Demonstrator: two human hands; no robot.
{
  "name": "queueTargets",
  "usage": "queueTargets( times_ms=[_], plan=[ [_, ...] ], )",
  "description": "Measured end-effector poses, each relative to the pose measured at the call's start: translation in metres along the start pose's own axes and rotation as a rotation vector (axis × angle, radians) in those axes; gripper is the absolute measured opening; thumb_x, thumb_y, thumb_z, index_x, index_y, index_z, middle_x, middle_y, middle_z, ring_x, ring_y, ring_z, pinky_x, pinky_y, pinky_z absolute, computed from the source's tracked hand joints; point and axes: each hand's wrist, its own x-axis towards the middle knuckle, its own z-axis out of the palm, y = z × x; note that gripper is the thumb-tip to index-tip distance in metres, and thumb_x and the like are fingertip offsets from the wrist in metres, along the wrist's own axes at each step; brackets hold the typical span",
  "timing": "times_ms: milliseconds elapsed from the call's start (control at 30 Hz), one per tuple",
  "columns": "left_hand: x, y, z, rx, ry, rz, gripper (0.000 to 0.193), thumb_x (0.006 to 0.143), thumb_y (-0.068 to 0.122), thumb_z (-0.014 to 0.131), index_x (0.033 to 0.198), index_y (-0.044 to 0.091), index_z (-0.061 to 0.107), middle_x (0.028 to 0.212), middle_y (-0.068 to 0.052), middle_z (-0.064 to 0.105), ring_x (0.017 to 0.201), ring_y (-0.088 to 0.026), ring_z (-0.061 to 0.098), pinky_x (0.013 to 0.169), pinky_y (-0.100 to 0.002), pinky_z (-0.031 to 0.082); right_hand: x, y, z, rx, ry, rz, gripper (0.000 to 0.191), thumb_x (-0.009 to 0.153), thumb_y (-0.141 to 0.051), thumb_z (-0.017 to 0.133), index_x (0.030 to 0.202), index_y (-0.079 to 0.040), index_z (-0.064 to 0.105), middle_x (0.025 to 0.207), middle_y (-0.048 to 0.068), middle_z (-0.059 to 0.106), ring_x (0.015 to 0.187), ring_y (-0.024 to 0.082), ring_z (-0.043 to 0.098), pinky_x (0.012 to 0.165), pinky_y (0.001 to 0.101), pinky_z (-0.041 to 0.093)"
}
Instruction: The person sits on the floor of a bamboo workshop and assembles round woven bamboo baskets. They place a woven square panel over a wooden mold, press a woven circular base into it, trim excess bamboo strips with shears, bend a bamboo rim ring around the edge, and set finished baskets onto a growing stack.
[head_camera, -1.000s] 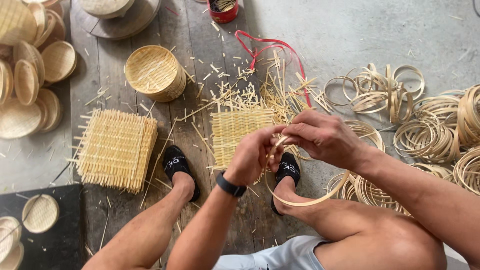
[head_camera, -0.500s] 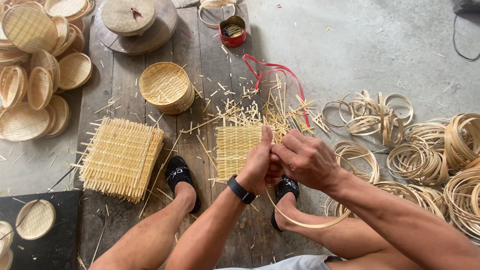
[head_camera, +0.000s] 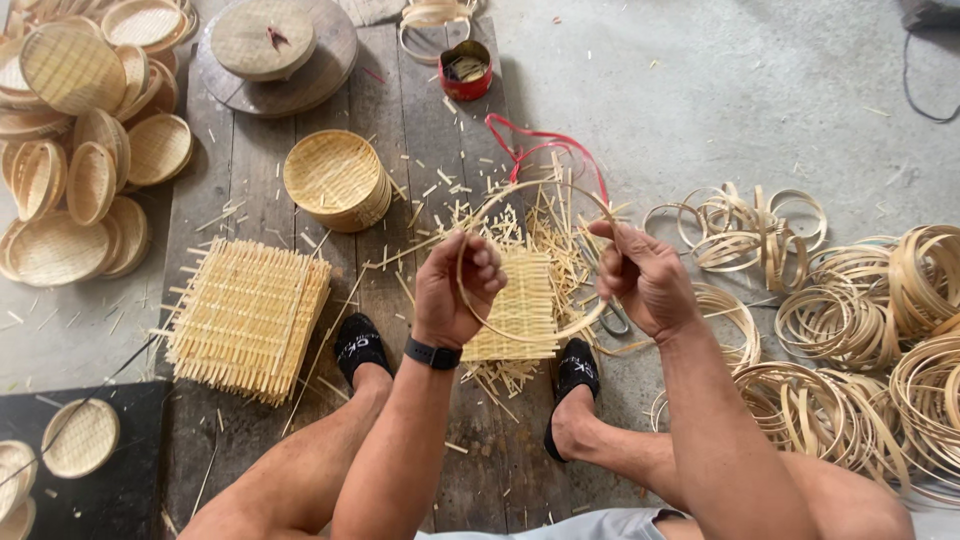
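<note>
Both hands hold one thin bamboo hoop (head_camera: 535, 186) up in front of me. My left hand (head_camera: 455, 288), with a black wrist band, grips the hoop's left side. My right hand (head_camera: 645, 275) pinches its right side. Below the hoop a square woven bamboo mat (head_camera: 520, 305) lies on the wooden boards between my two black shoes (head_camera: 358, 346). Scissors with red handles (head_camera: 545, 150) lie just beyond the mat among cut splinters.
A stack of square woven mats (head_camera: 250, 315) lies at left, a finished round basket stack (head_camera: 335, 180) beyond it. Many shallow baskets (head_camera: 70, 160) pile at far left. Loose bamboo hoops (head_camera: 860, 330) heap at right. A red tin (head_camera: 466, 70) and a round wooden block (head_camera: 275, 50) stand at the back.
My hands have moved apart and lifted, and the bamboo strip now shows as a full round hoop between them. The view has tilted forward.
</note>
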Motion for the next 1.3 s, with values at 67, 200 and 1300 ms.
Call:
queueTargets(
  times_ms=[67, 200, 1300],
  plan=[
    [0.000, 0.006, -0.006, 0.195, 0.027, -0.118, 0.029, 0.101, 0.029, 0.058, 0.092, 0.003, 0.067, 0.073, -0.002, 0.061, 0.063, -0.012, 0.055, 0.057, -0.027, 0.045, -0.001, 0.008, -0.013, 0.041, -0.073, 0.047, 0.036, 0.106, -0.025, 0.063, 0.122, 0.007, 0.066, 0.068, -0.002, 0.053, 0.057, 0.007, 0.047, 0.048, 0.0236, 0.040],
    [0.003, 0.008, -0.016, 0.438, 0.154, -0.179, 0.029, 0.100, 0.030, 0.065, 0.081, 0.007, 0.067, 0.059, 0.004, 0.051, 0.048, -0.007, 0.043, 0.044, -0.023, 0.035, 0.004, 0.024, -0.020, -0.063, -0.045, 0.137, 0.034, 0.102, -0.023, 0.062, 0.118, 0.006, 0.070, 0.064, -0.002, 0.048, 0.054, 0.009, 0.042, 0.048, 0.0259, 0.037],
    [0.022, -0.046, -0.145, 0.378, 0.723, 0.246, 0.014, 0.084, 0.023, 0.071, 0.094, 0.014, 0.068, 0.060, 0.005, 0.048, 0.047, -0.006, 0.042, 0.041, -0.023, 0.035, 0.044, 0.171, -0.069, -0.307, 0.375, 0.132, 0.011, 0.092, -0.011, 0.069, 0.102, -0.008, 0.069, 0.087, 0.009, 0.076, 0.070, 0.016, 0.072, 0.060, 0.0306, 0.060]
  ],
)
